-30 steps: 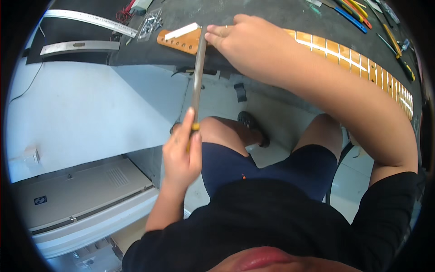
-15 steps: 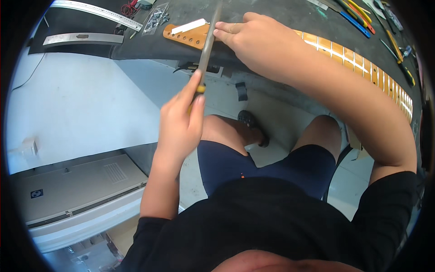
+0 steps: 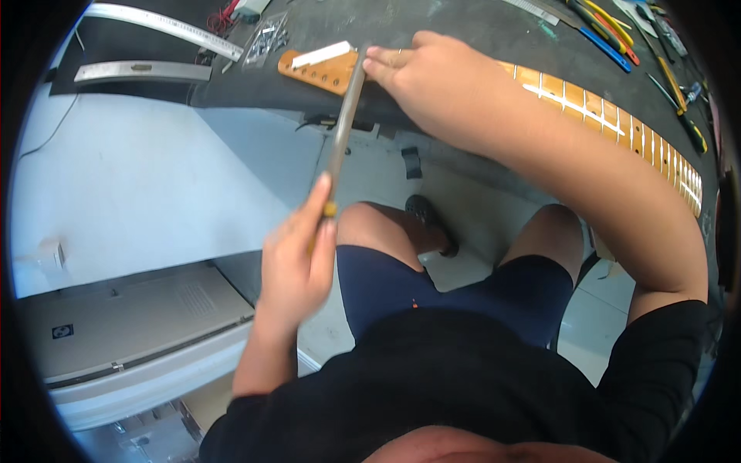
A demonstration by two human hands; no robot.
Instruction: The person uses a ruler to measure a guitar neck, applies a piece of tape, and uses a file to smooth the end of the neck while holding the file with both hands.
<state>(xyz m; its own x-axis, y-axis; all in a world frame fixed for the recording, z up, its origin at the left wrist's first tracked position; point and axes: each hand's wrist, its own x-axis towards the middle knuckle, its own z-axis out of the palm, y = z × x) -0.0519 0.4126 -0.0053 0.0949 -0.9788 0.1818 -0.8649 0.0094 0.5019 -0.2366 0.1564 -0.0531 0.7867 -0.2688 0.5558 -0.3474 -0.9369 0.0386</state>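
Guitar neck (image 3: 571, 94) lay on bench (image 3: 386, 21) ahead, long axis left-right; file (image 3: 347, 112) met it crosswise by headstock (image 3: 330, 69). Right hand (image 3: 436, 77) was nearer, over neck; couldn't tell if it pinched the file's tip. Left hand (image 3: 296, 266) gripped the handle.

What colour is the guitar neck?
The guitar neck is orange-brown with pale lines, seen best in the head view.
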